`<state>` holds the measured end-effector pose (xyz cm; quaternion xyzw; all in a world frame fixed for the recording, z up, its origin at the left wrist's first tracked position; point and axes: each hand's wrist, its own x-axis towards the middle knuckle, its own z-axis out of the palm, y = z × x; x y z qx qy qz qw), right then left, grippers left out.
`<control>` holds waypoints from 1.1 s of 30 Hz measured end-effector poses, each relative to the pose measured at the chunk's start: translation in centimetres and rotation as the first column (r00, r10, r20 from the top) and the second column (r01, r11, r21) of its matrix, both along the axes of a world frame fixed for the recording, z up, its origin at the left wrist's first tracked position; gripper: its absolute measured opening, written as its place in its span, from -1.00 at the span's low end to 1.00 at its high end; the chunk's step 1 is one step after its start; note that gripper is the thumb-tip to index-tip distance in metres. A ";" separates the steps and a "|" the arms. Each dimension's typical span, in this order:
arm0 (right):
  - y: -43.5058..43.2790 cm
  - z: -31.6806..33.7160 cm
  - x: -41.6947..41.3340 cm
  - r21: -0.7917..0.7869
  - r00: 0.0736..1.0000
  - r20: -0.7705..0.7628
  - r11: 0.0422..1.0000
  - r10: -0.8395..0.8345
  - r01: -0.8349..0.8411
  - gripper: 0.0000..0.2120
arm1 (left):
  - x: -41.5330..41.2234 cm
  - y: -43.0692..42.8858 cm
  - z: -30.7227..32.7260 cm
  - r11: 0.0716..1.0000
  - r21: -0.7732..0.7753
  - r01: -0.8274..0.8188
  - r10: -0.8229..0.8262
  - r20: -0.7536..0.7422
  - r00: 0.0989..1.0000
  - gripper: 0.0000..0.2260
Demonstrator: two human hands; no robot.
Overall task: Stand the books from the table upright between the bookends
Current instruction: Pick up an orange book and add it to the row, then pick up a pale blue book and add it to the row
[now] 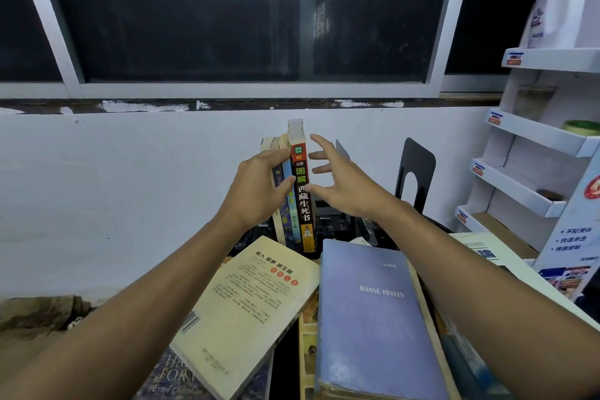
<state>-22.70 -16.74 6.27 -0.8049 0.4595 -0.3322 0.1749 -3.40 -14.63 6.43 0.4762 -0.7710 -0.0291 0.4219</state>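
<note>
**Head view.** A row of upright books stands at the back of the tabletop. Its rightmost member is a black-spined paperback, taller than its neighbours.

- **Hands:** Both forearms reach forward and converge on the row.
  - The left hand steadies the row. Its grip is closed round the books, with the thumb lying across the spines and the fingers curled over the left side.
  - The right hand hovers just right of the black spine, its grip wide, fingers spread and holding nothing. Whether the thumb tip touches the book cannot be told.
- **Bookend:** A black metal bookend stands apart to the right.
- **Books lying flat:** These include a cream paperback and a blue Hanyu Pinyin volume.
- **Judged handling:** The paperbacks look light and flexible, and likely to topple sideways. Take each near the spine, with the thumb on one cover and the fingers on the other.
</note>
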 end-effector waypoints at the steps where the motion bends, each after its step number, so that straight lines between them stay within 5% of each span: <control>1: 0.5 0.0 -0.6 -0.005 1.000 -0.014 1.000 -0.016 0.016 -0.17 | 0.0 0.4 -0.1 1.000 -0.007 -0.001 0.001 0.009 1.000 -0.58; 8: 5.8 -1.7 -5.4 -0.015 0.977 -0.186 0.994 -0.108 0.107 -0.45 | -0.5 4.1 -1.8 0.998 0.055 0.035 -0.037 0.026 0.999 -0.56; 15: 11.6 -3.3 -9.0 0.007 0.928 -0.249 0.957 -0.278 0.289 -0.61 | -2.0 7.9 -3.4 0.929 0.350 0.121 -0.147 0.049 0.988 -0.49; 22: 15.9 -5.4 -9.9 0.110 0.887 -0.278 0.905 -0.368 0.410 -0.62 | -2.5 10.2 -5.2 0.847 0.488 0.209 -0.262 0.041 0.964 -0.62; 33: 17.0 -8.2 -8.9 0.309 0.936 -0.236 0.893 -0.262 0.328 -0.49 | -3.4 12.2 -6.6 0.815 0.543 0.202 -0.227 -0.022 0.974 -0.62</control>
